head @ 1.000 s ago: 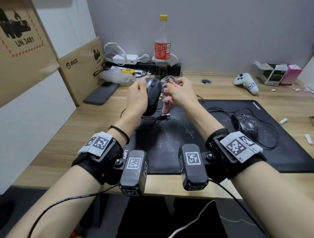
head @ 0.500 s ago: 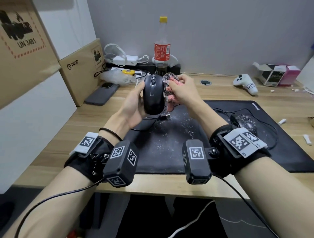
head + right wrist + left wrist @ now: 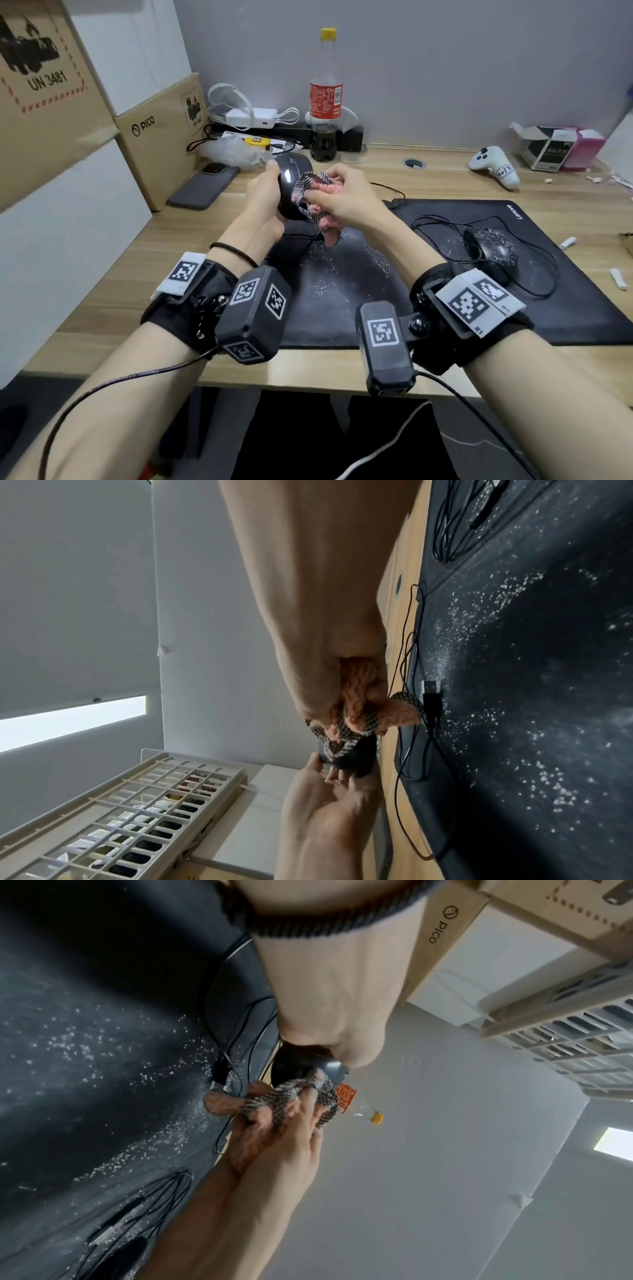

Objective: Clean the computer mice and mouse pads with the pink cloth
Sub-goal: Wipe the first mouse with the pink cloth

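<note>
While half a second ago the mouse (image 3: pixel 289 185) faced the camera top-up with the cloth (image 3: pixel 317 197) held just to its right, the cloth now lies pressed against the mouse's right flank. Reads as the wipe moving from the top shell onto the side.

Left hand (image 3: pixel 262 202): fingers curled round the mouse, holding it up off the desk (image 3: pixel 191 240), above the far left corner of the big black pad (image 3: pixel 565 308). Thumb on the far end of the mouse. Right hand (image 3: pixel 346 198): fingers bunched tight on the pink cloth, its checkered edge draped over the mouse. The left wrist view confirms cloth touching mouse, cord (image 3: pixel 219 1031) hanging down to the pad.

State of the job, as a judgement:
- held mouse: looks mostly clean, side wipe in progress
- second mouse (image 3: pixel 493 246): sits on the right part of the pad, still covered in white specks, untouched
- pad: white specks scattered across the middle, not yet wiped
- a smaller pad seems to lie under the hands; mostly hidden, cannot tell its state

So roughly the first item of several. Risk worth noting: specks knocked off the held mouse fall onto the pad below, so the pad should go last.
</note>
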Available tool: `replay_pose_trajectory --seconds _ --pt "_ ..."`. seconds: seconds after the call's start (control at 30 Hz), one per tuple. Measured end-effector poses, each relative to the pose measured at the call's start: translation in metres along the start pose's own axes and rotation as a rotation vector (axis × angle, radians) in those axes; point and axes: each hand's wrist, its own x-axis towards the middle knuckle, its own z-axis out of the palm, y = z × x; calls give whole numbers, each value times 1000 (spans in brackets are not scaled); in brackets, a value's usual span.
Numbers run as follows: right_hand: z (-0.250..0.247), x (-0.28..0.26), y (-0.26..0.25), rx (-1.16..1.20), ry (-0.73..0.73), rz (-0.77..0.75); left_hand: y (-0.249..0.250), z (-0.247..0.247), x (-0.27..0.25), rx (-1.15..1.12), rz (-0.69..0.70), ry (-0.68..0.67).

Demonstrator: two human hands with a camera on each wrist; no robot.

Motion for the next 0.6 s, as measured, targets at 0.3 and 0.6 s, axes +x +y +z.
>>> replay_pose_trajectory --seconds 0.3,0.6 --pt "-11 9 -5 273 128 42 -10 -7 -10 31 -53 -209" --pt "-17 23 9 227 288 113 -20 4 -39 -44 -232 -433"
